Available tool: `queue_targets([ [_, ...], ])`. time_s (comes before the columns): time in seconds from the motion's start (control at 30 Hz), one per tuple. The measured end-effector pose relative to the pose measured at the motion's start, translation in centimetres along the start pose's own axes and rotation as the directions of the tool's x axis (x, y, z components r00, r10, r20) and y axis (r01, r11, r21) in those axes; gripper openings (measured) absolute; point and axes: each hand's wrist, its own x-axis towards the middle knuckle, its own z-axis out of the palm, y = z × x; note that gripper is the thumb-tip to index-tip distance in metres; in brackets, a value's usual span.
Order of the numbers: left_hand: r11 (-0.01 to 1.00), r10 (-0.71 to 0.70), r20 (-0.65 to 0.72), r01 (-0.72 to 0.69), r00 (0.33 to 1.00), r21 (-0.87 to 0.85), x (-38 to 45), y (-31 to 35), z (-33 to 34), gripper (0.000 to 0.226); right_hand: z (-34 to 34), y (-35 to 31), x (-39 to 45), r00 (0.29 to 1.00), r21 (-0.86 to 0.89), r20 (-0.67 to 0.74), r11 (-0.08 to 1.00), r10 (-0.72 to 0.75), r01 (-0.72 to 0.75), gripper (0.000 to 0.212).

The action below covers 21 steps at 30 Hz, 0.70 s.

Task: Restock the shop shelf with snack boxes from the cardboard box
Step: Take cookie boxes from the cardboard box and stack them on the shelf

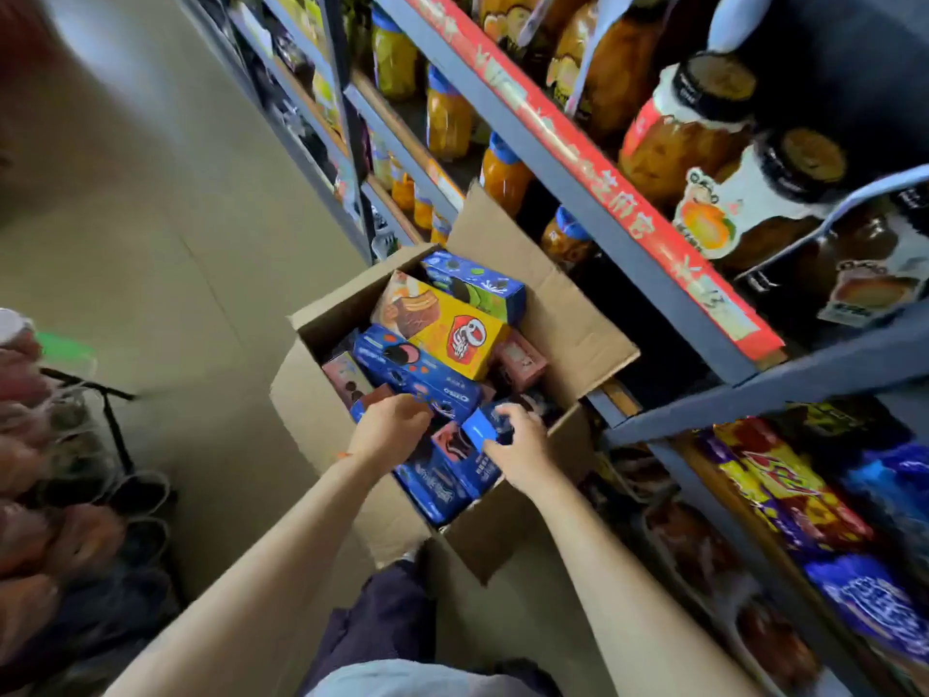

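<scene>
snack box (482, 427) under right hand (520, 445), inside cardboard box (311, 410)

The left hand (391, 430) hides its own fingertips, and the lower snack boxes (442, 487) lie buried under others.

— what's up on the top right?
— jars of orange fruit (673, 143) with dark lids, behind a red price strip (593, 168) along the ledge's front edge.
— and lower down?
— purple and yellow packets (784, 490) at the right edge.
— the left side?
— a wire rack (108, 410) holding pinkish bags (30, 525), standing on the beige floor (166, 233).
</scene>
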Motion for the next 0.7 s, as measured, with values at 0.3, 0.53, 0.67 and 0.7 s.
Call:
queue_targets([
  [0.3,0.996,-0.050,0.177,0.062,0.983,-0.059,3.9,-2.9,-0.4,0.020,3.8,-1.3,5.0,0.970,-0.060,-0.022,0.968,0.242,-0.243,0.054],
  [0.53,0.993,-0.064,0.220,0.085,0.973,-0.087,4.3,-1.8,-0.5,0.022,2.5,-1.0,3.8,0.926,0.033,-0.278,0.966,0.257,-0.258,0.018],
  [0.67,0.982,-0.049,0.270,0.096,0.962,-0.164,3.1,1.1,0.7,0.021,-0.6,-0.2,1.5,0.837,0.181,-0.447,0.948,0.315,-0.261,0.011],
  [0.7,0.975,-0.041,0.298,0.104,0.954,-0.199,2.6,2.1,1.1,0.021,-1.5,-0.1,0.7,0.832,0.266,-0.434,0.931,0.346,-0.249,0.012],
])
